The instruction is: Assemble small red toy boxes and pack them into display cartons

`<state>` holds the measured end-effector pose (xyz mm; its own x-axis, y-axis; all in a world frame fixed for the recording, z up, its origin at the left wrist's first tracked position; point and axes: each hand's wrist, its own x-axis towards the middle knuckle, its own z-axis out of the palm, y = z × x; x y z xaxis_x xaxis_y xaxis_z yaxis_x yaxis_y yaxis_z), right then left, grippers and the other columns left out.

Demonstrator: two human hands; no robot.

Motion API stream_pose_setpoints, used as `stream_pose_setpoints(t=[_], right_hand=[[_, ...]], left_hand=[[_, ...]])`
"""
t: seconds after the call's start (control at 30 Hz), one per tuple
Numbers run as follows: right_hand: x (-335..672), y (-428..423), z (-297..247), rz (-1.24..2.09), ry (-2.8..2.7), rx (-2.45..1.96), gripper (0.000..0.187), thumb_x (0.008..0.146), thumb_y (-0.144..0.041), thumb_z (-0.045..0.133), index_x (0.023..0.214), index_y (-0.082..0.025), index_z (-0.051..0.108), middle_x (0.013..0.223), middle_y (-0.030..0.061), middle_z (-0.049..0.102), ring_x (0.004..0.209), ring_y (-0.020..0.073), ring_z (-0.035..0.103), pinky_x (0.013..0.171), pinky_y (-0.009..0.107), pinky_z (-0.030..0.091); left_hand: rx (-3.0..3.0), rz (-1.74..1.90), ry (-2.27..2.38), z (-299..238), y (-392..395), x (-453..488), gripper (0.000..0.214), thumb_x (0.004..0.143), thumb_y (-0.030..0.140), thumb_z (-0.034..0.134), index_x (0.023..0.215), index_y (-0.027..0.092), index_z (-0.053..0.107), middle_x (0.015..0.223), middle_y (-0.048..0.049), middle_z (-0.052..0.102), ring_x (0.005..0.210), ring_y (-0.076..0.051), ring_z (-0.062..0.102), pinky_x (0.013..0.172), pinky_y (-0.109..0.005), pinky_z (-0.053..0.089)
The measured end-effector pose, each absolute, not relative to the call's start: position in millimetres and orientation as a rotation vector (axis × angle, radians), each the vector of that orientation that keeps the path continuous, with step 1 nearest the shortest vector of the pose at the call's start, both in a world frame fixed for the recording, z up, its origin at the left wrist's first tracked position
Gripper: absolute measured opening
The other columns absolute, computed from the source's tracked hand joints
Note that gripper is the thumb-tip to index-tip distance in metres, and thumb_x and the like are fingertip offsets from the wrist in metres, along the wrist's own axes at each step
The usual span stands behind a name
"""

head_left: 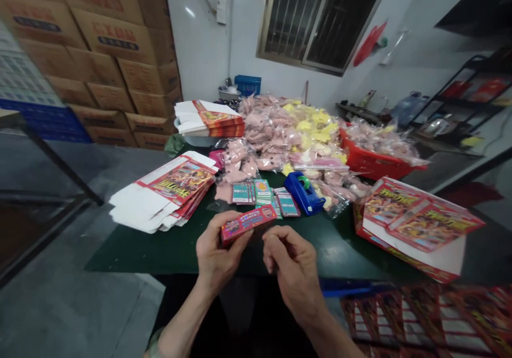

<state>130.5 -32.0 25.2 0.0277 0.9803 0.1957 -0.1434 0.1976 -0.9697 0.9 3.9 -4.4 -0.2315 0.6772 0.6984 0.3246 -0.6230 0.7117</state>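
My left hand (pixel 219 252) grips a small red printed card box (pixel 248 222) by its left end. My right hand (pixel 290 262) sits just right of that box, fingers curled together, with nothing visible in them. Beyond the hands, on the dark green tabletop (pixel 332 254), lie small teal printed cards (pixel 244 193) and a blue tape dispenser (pixel 303 192). A stack of flat white-and-red cardboard box blanks (pixel 168 192) lies to the left, and a large red printed box (pixel 416 225) stands to the right.
Heaped bags of pink items (pixel 264 134) and yellow items (pixel 316 126) cover the far table. Behind them are another stack of box blanks (pixel 210 119) and a red basket (pixel 372 161). Brown cartons (pixel 108 43) stand stacked at the left. Printed boxes (pixel 424 320) lie below the near right edge.
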Motion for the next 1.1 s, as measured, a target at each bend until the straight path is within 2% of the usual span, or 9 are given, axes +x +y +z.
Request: stream_pose_setpoints(t=[0.23, 0.53, 0.7, 0.87, 0.97, 1.1], right_hand=[[107, -21, 24, 1.180, -0.992, -0.985, 0.029, 0.081, -0.037, 0.061, 0.062, -0.016, 0.053, 0.047, -0.0071, 0.042, 0.041, 0.0044, 0.036, 0.040, 0.018, 0.027], [104, -26, 32, 1.099, -1.011, -1.144, 0.037, 0.076, -0.040, 0.064, 0.052, -0.016, 0.049, 0.041, -0.0069, 0.042, 0.037, 0.0046, 0.036, 0.038, 0.018, 0.029], [105, -26, 28, 1.213, -0.909, -1.154, 0.044, 0.070, -0.047, 0.067, 0.047, -0.017, 0.044, 0.037, -0.0073, 0.039, 0.033, 0.0041, 0.031, 0.033, 0.018, 0.025], [104, -22, 4, 1.360, -0.785, -1.062, 0.045, 0.066, -0.054, 0.068, 0.052, -0.016, 0.049, 0.041, -0.0066, 0.043, 0.034, 0.0051, 0.036, 0.032, 0.019, 0.034], [100, -19, -20, 1.436, -0.822, -1.035, 0.045, 0.068, -0.056, 0.065, 0.054, -0.017, 0.047, 0.042, -0.0072, 0.044, 0.034, 0.0045, 0.037, 0.034, 0.018, 0.036], [107, -24, -41, 1.547, -0.902, -1.125, 0.040, 0.064, -0.050, 0.067, 0.055, -0.017, 0.047, 0.037, -0.0072, 0.043, 0.029, 0.0055, 0.035, 0.029, 0.018, 0.032]], left_hand=[[1.770, 1.927, 1.123, -2, -1, 1, 0.031, 0.071, 0.015, 0.070, 0.099, 0.021, 0.057, 0.088, -0.0010, 0.065, 0.075, -0.013, 0.065, 0.066, -0.022, 0.053], [1.933, 1.932, 1.093, 3, -3, -2, 0.032, 0.071, 0.012, 0.069, 0.098, 0.020, 0.055, 0.084, -0.0006, 0.062, 0.071, -0.012, 0.062, 0.063, -0.022, 0.051], [2.331, 1.673, 1.006, 10, -2, -16, 0.037, 0.078, 0.010, 0.059, 0.112, 0.022, 0.056, 0.090, -0.0036, 0.058, 0.075, -0.012, 0.062, 0.063, -0.021, 0.051], [2.346, 1.520, 0.912, 22, -2, -23, 0.040, 0.077, 0.010, 0.053, 0.115, 0.021, 0.058, 0.090, -0.0050, 0.055, 0.074, -0.013, 0.060, 0.062, -0.022, 0.051], [2.295, 1.585, 0.894, 25, 1, -18, 0.034, 0.077, 0.014, 0.055, 0.110, 0.018, 0.061, 0.088, -0.0055, 0.056, 0.072, -0.013, 0.060, 0.059, -0.022, 0.051], [2.257, 1.752, 1.121, 27, 9, -14, 0.018, 0.077, 0.019, 0.063, 0.094, 0.018, 0.067, 0.078, -0.0019, 0.060, 0.067, -0.011, 0.061, 0.060, -0.020, 0.050]])
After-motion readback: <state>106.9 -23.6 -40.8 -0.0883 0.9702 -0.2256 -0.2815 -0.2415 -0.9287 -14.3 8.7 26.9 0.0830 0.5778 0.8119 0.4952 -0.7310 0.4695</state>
